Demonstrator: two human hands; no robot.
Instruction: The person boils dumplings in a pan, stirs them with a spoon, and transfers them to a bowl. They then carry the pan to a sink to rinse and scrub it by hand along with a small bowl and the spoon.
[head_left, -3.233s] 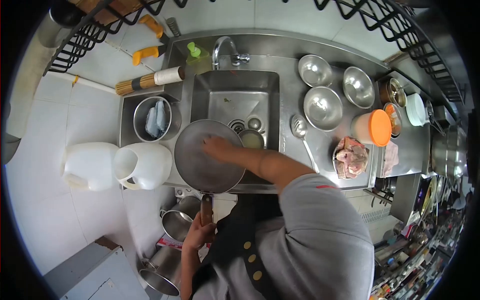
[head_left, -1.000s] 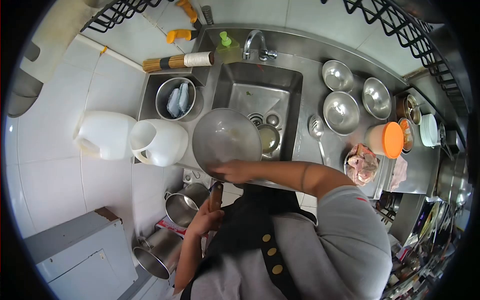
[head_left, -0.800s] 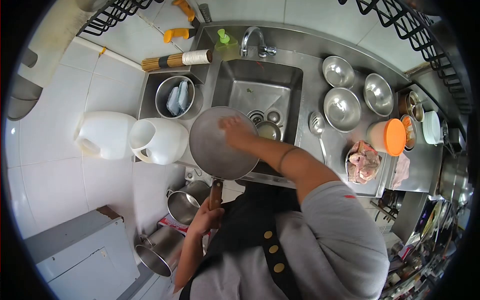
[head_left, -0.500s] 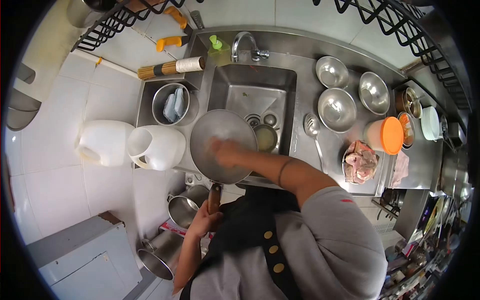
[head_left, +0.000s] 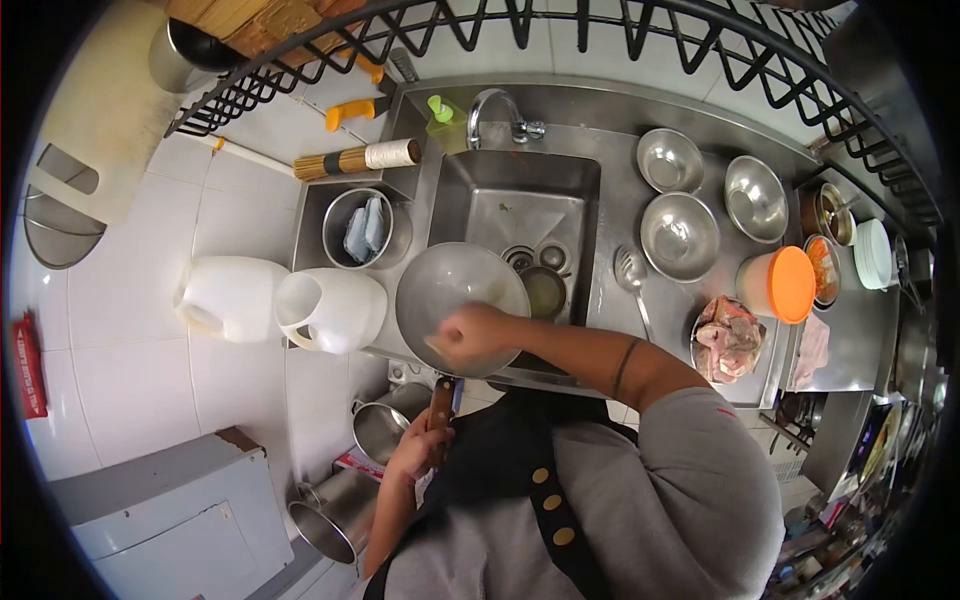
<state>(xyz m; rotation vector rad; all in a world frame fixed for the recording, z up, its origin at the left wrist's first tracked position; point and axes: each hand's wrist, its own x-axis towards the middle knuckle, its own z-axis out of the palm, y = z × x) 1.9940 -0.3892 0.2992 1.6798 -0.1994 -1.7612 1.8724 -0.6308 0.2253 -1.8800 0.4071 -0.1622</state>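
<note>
A round metal frying pan [head_left: 460, 275] is held over the left front edge of the steel sink [head_left: 590, 240]. Its brown handle [head_left: 441, 405] points back toward my body, and my left hand [head_left: 415, 450] is wrapped around it. My right hand [head_left: 470, 335] is closed and lies over the pan's inside near the handle end. A small pale edge shows by its fingertips, but what it holds is hidden. Behind the pan, a small bowl with cloudy liquid [head_left: 543, 291] sits in the sink beside the drain.
Steel bowls [head_left: 679, 236], a slotted spoon [head_left: 631, 270], an orange-lidded tub [head_left: 790, 285] and raw meat [head_left: 729, 338] stand right of the sink. On the left are white plastic jugs [head_left: 345, 310] and a pot with blue cloths [head_left: 366, 230]. A black rack [head_left: 585, 25] hangs above.
My right hand has shifted within the pan toward its handle side and is less blurred. The whole view has moved slightly, showing more of the rack. My left hand keeps its hold.
</note>
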